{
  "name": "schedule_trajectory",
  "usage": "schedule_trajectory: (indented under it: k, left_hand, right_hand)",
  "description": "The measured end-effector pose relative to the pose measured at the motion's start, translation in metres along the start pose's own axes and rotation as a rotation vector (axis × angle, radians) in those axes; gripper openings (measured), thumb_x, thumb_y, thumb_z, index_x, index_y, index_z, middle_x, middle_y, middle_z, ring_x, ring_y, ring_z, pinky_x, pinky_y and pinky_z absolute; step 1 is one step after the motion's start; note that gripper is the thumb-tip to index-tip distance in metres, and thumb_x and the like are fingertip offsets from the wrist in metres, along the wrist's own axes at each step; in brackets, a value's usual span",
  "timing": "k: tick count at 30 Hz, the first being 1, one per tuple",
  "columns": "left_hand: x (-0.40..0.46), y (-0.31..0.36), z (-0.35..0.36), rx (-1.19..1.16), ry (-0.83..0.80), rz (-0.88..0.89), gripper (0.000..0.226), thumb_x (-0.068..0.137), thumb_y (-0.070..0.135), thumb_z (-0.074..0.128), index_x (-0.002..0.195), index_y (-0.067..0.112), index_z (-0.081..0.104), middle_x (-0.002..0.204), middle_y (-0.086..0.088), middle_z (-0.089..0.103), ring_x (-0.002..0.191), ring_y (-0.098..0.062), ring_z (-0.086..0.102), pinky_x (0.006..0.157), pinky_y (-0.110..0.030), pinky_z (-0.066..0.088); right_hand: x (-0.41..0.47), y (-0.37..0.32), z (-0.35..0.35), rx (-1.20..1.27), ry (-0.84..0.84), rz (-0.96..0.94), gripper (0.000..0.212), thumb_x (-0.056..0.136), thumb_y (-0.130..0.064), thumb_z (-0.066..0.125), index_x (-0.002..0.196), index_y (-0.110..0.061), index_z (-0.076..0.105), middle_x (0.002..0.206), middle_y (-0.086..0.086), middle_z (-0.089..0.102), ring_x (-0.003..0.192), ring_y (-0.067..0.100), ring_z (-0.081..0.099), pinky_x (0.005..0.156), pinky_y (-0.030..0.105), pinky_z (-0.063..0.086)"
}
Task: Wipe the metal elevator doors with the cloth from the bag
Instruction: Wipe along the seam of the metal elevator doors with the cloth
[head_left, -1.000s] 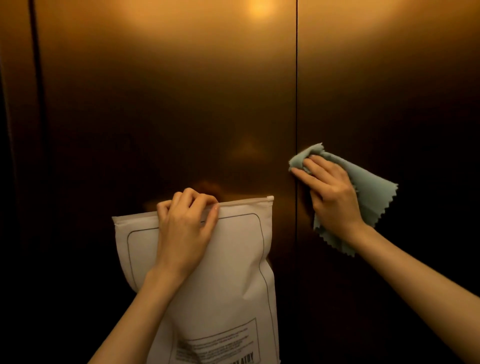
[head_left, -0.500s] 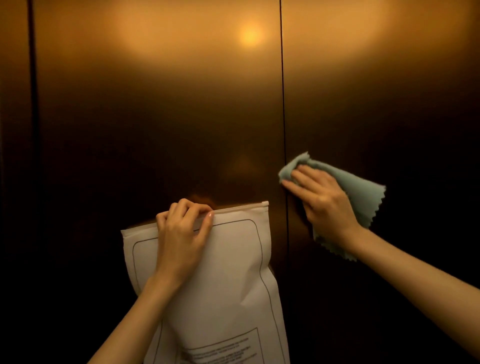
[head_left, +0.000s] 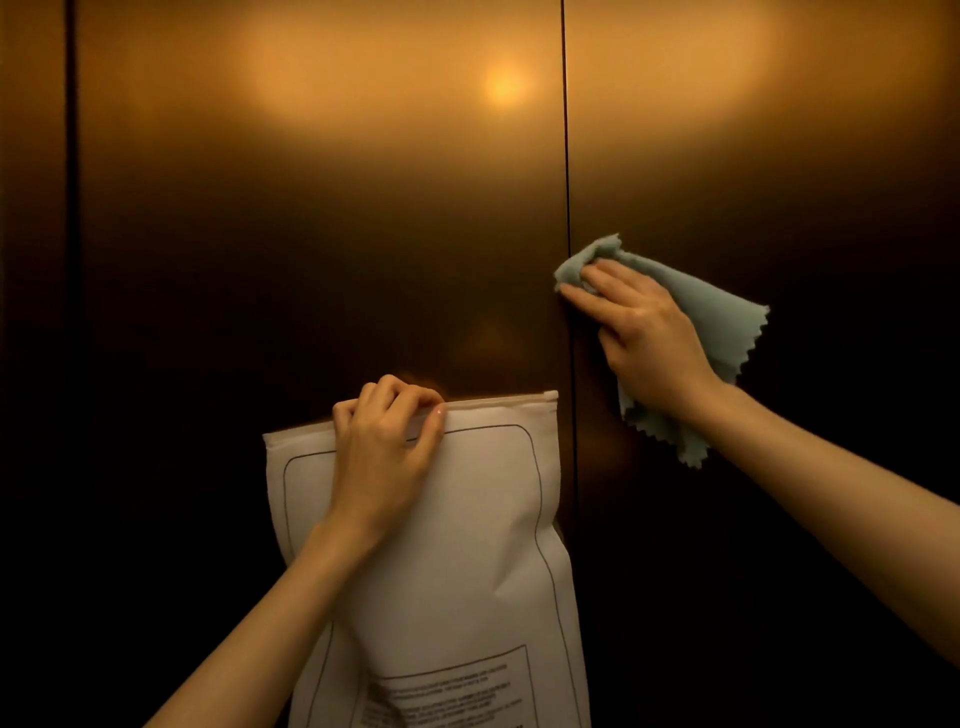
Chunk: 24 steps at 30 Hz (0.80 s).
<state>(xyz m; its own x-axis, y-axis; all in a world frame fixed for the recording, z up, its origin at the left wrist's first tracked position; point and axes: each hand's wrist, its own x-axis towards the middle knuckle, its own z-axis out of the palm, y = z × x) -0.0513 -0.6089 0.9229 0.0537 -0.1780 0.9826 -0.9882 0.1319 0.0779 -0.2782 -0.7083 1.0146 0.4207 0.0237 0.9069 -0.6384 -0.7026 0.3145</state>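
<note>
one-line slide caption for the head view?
Right hand presses a blue-green cloth at the elevator doors' centre seam; left hand grips a white bag.

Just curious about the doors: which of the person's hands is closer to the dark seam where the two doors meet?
Right. The right hand presses the cloth across the seam; the left hand grips the bag top, off to the seam's left.
</note>
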Motion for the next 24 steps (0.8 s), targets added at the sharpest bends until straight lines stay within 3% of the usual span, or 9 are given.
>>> schedule_trajectory:
  k: [3,9,12,15,18,21,24]
  left_hand:
    - [-0.001,-0.005,-0.001,0.02,-0.003,0.013,0.035,0.09,0.041,0.038,0.091,0.017,0.064,0.091,0.001,0.057,0.087,-0.009,0.044,0.081,-0.024,0.021]
    - [0.008,-0.015,-0.003,0.057,0.015,0.044,0.032,0.09,0.037,0.041,0.091,0.014,0.064,0.089,-0.002,0.058,0.085,-0.017,0.051,0.079,-0.021,0.02]
    - [0.012,-0.01,-0.002,0.055,0.036,0.068,0.03,0.09,0.035,0.043,0.091,0.013,0.064,0.088,-0.003,0.058,0.084,-0.016,0.05,0.077,-0.021,0.02]
    - [0.011,-0.007,-0.002,0.045,0.05,0.088,0.03,0.09,0.034,0.043,0.092,0.013,0.065,0.088,-0.003,0.058,0.084,-0.014,0.048,0.077,-0.022,0.02]
    - [0.008,-0.005,-0.002,0.041,0.04,0.102,0.029,0.09,0.034,0.044,0.092,0.015,0.065,0.088,-0.001,0.057,0.083,-0.011,0.045,0.077,-0.022,0.019]
    - [0.002,-0.007,-0.004,0.042,0.039,0.108,0.03,0.09,0.035,0.043,0.092,0.015,0.065,0.088,-0.001,0.057,0.084,-0.01,0.045,0.077,-0.021,0.019]
    - [0.007,-0.007,-0.007,0.044,0.049,0.118,0.03,0.09,0.035,0.043,0.091,0.015,0.065,0.087,-0.001,0.057,0.084,-0.009,0.044,0.077,-0.021,0.019]
  right_hand:
    - [-0.03,-0.001,0.006,-0.08,-0.046,-0.111,0.044,0.085,-0.012,0.036,0.123,-0.009,0.059,0.126,0.017,0.059,0.12,0.035,0.052,0.102,0.045,0.037]
    - [-0.026,0.013,0.001,-0.123,-0.142,-0.18,0.046,0.085,-0.014,0.035,0.124,-0.013,0.059,0.127,0.013,0.059,0.121,0.031,0.052,0.102,0.045,0.038]
    - [-0.001,0.014,-0.006,-0.094,-0.11,-0.085,0.046,0.088,-0.007,0.042,0.132,-0.016,0.051,0.139,0.012,0.049,0.132,0.03,0.04,0.108,0.044,0.029]
    - [0.023,0.015,-0.013,-0.053,-0.112,-0.005,0.051,0.092,-0.005,0.044,0.14,-0.022,0.039,0.15,0.005,0.034,0.141,0.021,0.023,0.113,0.034,0.014]
    - [0.032,0.017,-0.016,-0.062,-0.116,-0.002,0.052,0.093,-0.008,0.043,0.142,-0.023,0.035,0.152,0.003,0.029,0.142,0.019,0.018,0.114,0.032,0.011]
    - [0.022,0.016,-0.012,-0.072,-0.121,-0.022,0.05,0.092,-0.008,0.046,0.14,-0.02,0.039,0.149,0.006,0.035,0.14,0.022,0.024,0.112,0.032,0.012]
    - [0.003,0.015,-0.007,-0.126,-0.098,-0.109,0.046,0.086,-0.014,0.042,0.131,-0.014,0.052,0.136,0.012,0.052,0.13,0.03,0.043,0.106,0.039,0.027]
